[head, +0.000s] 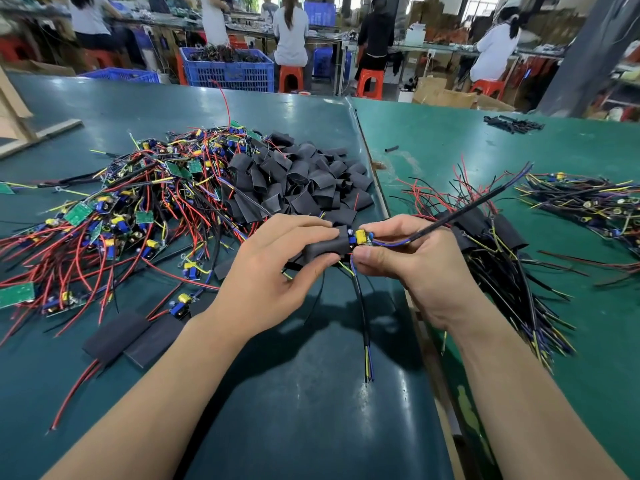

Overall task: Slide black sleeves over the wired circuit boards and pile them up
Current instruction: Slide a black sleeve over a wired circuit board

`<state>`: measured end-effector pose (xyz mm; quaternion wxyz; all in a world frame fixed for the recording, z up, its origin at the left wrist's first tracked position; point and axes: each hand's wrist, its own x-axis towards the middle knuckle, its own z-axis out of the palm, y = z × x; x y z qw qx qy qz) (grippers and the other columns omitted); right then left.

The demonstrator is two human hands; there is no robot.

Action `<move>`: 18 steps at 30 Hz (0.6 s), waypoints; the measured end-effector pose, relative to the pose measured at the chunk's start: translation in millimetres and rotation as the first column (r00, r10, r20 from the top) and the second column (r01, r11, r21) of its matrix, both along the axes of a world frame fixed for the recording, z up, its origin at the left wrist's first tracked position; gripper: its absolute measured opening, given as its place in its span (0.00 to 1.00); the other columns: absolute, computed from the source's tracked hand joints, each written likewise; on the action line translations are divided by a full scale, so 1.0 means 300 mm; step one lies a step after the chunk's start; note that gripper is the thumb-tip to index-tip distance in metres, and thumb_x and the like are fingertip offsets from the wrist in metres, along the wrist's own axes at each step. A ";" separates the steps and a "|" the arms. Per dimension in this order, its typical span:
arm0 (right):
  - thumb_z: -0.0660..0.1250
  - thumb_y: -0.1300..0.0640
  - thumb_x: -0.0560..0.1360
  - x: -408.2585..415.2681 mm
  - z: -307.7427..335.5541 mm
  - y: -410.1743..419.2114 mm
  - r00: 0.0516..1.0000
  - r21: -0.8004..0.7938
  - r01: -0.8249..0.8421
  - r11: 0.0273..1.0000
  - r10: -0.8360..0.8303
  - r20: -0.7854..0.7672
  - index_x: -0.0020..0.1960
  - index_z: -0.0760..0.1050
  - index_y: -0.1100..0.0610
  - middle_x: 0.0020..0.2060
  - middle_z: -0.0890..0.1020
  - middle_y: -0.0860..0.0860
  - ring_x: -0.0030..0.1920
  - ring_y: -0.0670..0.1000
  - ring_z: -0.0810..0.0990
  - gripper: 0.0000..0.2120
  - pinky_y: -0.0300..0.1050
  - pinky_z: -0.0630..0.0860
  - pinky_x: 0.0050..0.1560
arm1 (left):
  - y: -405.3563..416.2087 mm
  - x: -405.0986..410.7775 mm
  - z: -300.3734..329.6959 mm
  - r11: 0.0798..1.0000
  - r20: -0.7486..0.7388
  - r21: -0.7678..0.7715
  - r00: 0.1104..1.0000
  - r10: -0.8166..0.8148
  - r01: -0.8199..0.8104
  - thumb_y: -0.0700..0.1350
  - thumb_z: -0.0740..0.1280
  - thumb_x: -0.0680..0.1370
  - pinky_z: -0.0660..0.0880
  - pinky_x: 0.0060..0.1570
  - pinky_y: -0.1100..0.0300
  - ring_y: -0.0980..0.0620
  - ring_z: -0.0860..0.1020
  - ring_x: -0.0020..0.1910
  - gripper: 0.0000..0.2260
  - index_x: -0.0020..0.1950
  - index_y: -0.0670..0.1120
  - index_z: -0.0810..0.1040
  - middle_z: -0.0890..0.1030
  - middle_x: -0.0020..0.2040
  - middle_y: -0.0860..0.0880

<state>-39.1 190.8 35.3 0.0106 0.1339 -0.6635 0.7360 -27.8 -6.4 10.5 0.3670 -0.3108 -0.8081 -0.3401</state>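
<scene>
- Holding the work just above the green table (311, 393), my left hand (273, 275) has thumb and fingers curled round a black sleeve (327, 247), and my right hand (408, 265) pinches a wired circuit board (362, 237) at the sleeve's open mouth.
- I judge the board about half inside the sleeve: its yellow and blue parts still show at the mouth, on the side toward my right hand.
- I expect the sleeve to handle as a light, soft, thin-walled tube that flattens under pressure, so I would grip it by its edges to keep the mouth open.
- I expect the board to be light and stiff, with raised parts that could catch on the sleeve's rim; its bare end and edges look the safest hold, not the leads.
- Thin wires trail from the board toward me and away past my right hand; I judge them limp and liable to snag.
- Left of the sleeve lies a tangle of bare boards (114, 216); beyond it a heap of loose sleeves (298, 181); to its right the finished pile (491, 237).
</scene>
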 end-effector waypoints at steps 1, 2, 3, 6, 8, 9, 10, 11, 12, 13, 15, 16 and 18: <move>0.76 0.69 0.63 -0.001 -0.001 -0.001 1.000 0.004 0.003 1.000 -0.003 0.001 0.42 0.83 0.57 0.36 0.85 0.57 0.36 0.54 0.84 0.10 0.44 0.81 0.40 | 0.000 -0.001 0.000 1.000 -0.003 0.002 1.000 0.004 -0.004 0.37 0.74 0.74 0.75 0.58 0.50 0.46 0.80 0.56 0.11 0.56 0.38 0.82 0.81 0.56 0.45; 0.77 0.68 0.63 -0.002 -0.001 -0.002 1.000 0.001 0.001 1.000 -0.001 0.005 0.41 0.84 0.57 0.36 0.85 0.57 0.36 0.54 0.84 0.10 0.44 0.81 0.41 | 0.001 -0.001 0.000 1.000 -0.005 0.006 1.000 0.006 -0.006 0.37 0.74 0.74 0.75 0.58 0.50 0.46 0.79 0.56 0.11 0.56 0.38 0.82 0.81 0.56 0.45; 0.77 0.65 0.61 -0.002 0.000 -0.001 1.000 -0.009 -0.007 1.000 0.007 0.016 0.41 0.84 0.57 0.36 0.85 0.57 0.36 0.54 0.84 0.09 0.45 0.81 0.41 | 0.000 0.000 0.001 1.000 -0.005 0.012 1.000 0.006 -0.006 0.38 0.74 0.75 0.75 0.58 0.50 0.46 0.79 0.56 0.11 0.56 0.38 0.82 0.81 0.56 0.45; 0.78 0.61 0.58 0.000 0.007 0.005 0.997 -0.054 -0.047 0.997 0.050 0.058 0.41 0.85 0.56 0.37 0.85 0.57 0.36 0.55 0.84 0.11 0.44 0.81 0.41 | 0.003 0.005 0.006 1.000 -0.012 0.027 1.000 -0.004 0.004 0.37 0.73 0.75 0.75 0.59 0.50 0.46 0.79 0.57 0.11 0.56 0.37 0.81 0.81 0.57 0.45; 0.77 0.61 0.59 0.003 0.006 0.003 0.996 -0.054 -0.062 0.997 0.065 0.067 0.41 0.85 0.57 0.36 0.85 0.56 0.35 0.53 0.84 0.10 0.43 0.81 0.39 | 0.007 0.008 0.010 0.999 -0.008 0.034 1.000 -0.010 0.010 0.37 0.73 0.75 0.75 0.59 0.50 0.46 0.80 0.57 0.11 0.56 0.37 0.81 0.81 0.57 0.45; 0.77 0.62 0.61 0.005 0.004 0.000 0.996 -0.049 -0.057 0.997 0.060 0.066 0.42 0.84 0.58 0.35 0.85 0.56 0.35 0.52 0.83 0.10 0.42 0.81 0.39 | 0.007 0.009 0.011 0.999 0.004 0.041 1.000 -0.012 0.012 0.37 0.74 0.75 0.75 0.59 0.50 0.47 0.80 0.57 0.11 0.56 0.37 0.81 0.81 0.57 0.45; 0.76 0.65 0.63 0.006 0.002 -0.005 0.997 -0.044 -0.044 0.998 0.047 0.059 0.44 0.83 0.59 0.35 0.85 0.55 0.35 0.51 0.83 0.10 0.42 0.81 0.38 | 0.006 0.009 0.012 0.999 0.022 0.049 1.000 -0.016 0.015 0.37 0.74 0.74 0.75 0.59 0.50 0.47 0.80 0.57 0.11 0.56 0.37 0.81 0.81 0.57 0.45; 0.74 0.68 0.66 0.007 0.000 -0.010 0.998 -0.043 -0.031 0.999 0.034 0.055 0.46 0.82 0.59 0.35 0.85 0.54 0.35 0.51 0.83 0.11 0.41 0.81 0.38 | 0.004 0.010 0.012 0.998 0.046 0.058 0.999 -0.020 0.017 0.37 0.74 0.74 0.76 0.59 0.51 0.48 0.80 0.57 0.12 0.56 0.37 0.81 0.82 0.56 0.46; 0.73 0.71 0.67 0.008 -0.002 -0.013 0.998 -0.046 -0.025 0.999 0.028 0.054 0.48 0.82 0.60 0.36 0.85 0.54 0.35 0.50 0.83 0.12 0.40 0.80 0.38 | 0.002 0.010 0.012 0.998 0.071 0.065 0.997 -0.019 0.014 0.38 0.74 0.74 0.76 0.58 0.51 0.48 0.80 0.56 0.12 0.57 0.38 0.81 0.82 0.56 0.46; 0.72 0.71 0.69 0.010 -0.001 -0.016 0.998 -0.052 -0.029 0.998 0.032 0.059 0.49 0.82 0.59 0.37 0.85 0.55 0.36 0.51 0.84 0.12 0.40 0.80 0.38 | 0.000 0.011 0.014 0.998 0.089 0.070 0.996 -0.011 0.005 0.40 0.74 0.74 0.76 0.57 0.52 0.49 0.81 0.56 0.13 0.57 0.38 0.81 0.82 0.55 0.47; 0.72 0.66 0.69 0.017 0.001 -0.020 0.995 -0.054 -0.061 0.997 0.065 0.074 0.52 0.82 0.59 0.40 0.85 0.55 0.40 0.51 0.84 0.11 0.41 0.80 0.39 | -0.001 0.016 0.018 0.996 0.097 0.090 0.995 0.008 -0.016 0.42 0.73 0.75 0.77 0.56 0.53 0.50 0.81 0.54 0.13 0.58 0.39 0.81 0.82 0.54 0.48; 0.71 0.63 0.69 0.022 0.001 -0.022 0.992 -0.052 -0.082 0.995 0.087 0.087 0.52 0.82 0.59 0.41 0.85 0.55 0.41 0.51 0.84 0.12 0.41 0.81 0.39 | -0.001 0.019 0.020 0.994 0.093 0.103 0.996 0.012 -0.021 0.43 0.72 0.76 0.77 0.55 0.53 0.50 0.81 0.54 0.13 0.58 0.39 0.81 0.83 0.54 0.49; 0.70 0.62 0.70 0.028 0.005 -0.025 0.986 -0.041 -0.119 0.992 0.123 0.110 0.53 0.81 0.58 0.41 0.85 0.54 0.42 0.51 0.84 0.12 0.43 0.81 0.39 | 0.003 0.022 0.023 0.993 0.091 0.115 0.996 0.016 -0.027 0.43 0.72 0.76 0.77 0.55 0.53 0.51 0.81 0.54 0.13 0.58 0.39 0.81 0.83 0.54 0.49</move>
